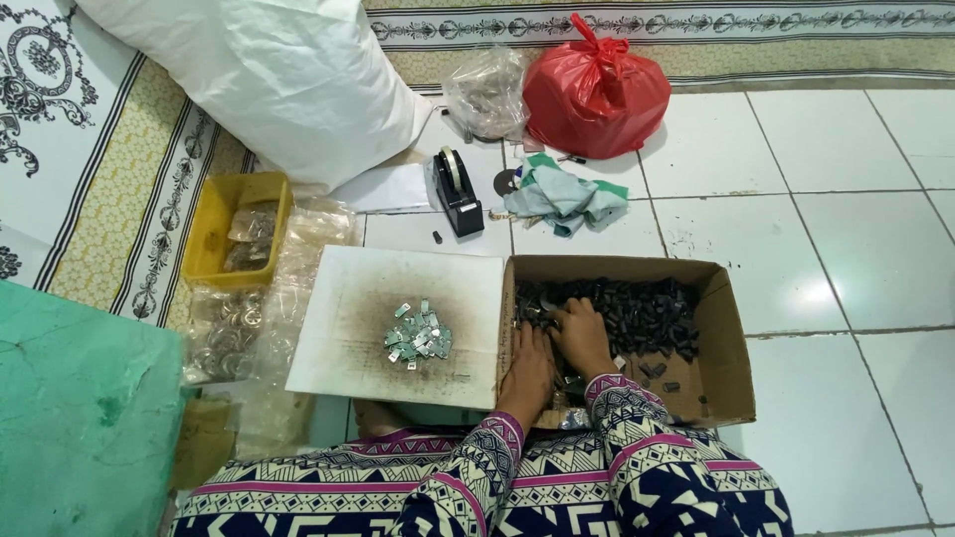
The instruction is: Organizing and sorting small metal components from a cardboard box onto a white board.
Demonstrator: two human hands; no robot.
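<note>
Down inside the open brown cardboard box [721, 338], left hand [527, 370] and right hand [580, 333] rest loosely curled on small black plastic parts [637, 310], grip unclear, beside the stained white board [343, 328] holding sorted silver pieces [418, 333].

One cardboard box [731, 343] at lower right holds a heap of black parts [637, 310] too many to count, with two hands [557, 353] in it. At centre lies one board [343, 343] bearing roughly twenty small metal pieces [418, 334]. Above are one tape dispenser [457, 191], one red bag [594, 89], one yellow tray [211, 234]
</note>
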